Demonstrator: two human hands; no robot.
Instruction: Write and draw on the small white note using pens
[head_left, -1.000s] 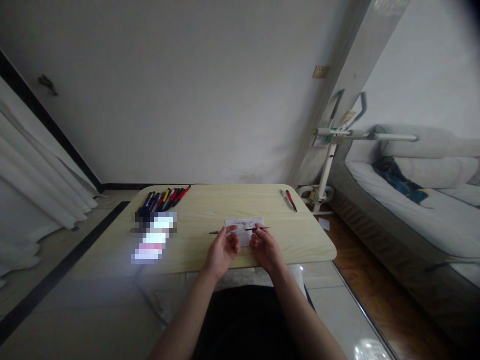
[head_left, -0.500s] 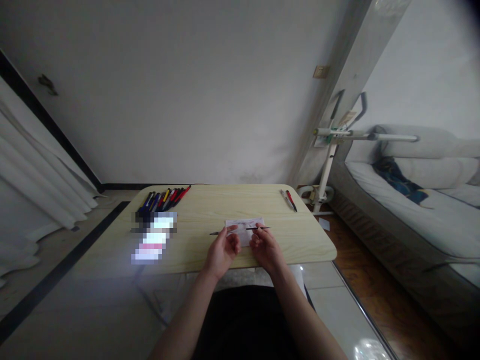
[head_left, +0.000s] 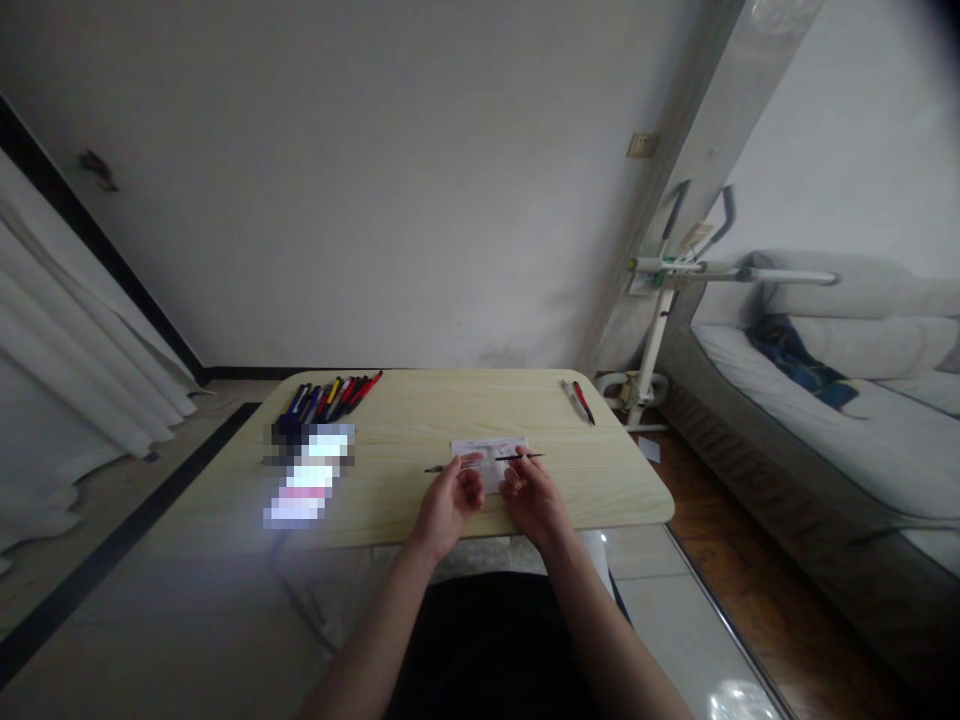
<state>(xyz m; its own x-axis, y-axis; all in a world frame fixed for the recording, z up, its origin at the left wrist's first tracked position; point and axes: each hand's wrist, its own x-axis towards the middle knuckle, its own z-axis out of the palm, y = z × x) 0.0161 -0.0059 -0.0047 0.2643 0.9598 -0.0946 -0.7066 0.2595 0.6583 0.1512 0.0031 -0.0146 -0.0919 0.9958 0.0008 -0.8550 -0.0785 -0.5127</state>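
Near the front of the table, my left hand is closed on a pen part with a dark narrow end that sticks out to the left; most of its length is hidden by the fingers. My right hand pinches a thin dark stick, which looks like a pen refill and lies nearly level. The two hands are a short way apart, inner ends facing each other. Beneath and behind them a printed sheet of paper lies flat on the table, partly covered by the hands.
On the pale wooden table, a row of several pens lies at the back left, beside a lit, blurred-out screen. Two pens, one grey and one red, lie back right. White exercise equipment and a sofa stand right.
Both hands keep their holds and have shifted very slightly to the right. The pens, paper and screen stay where they were.
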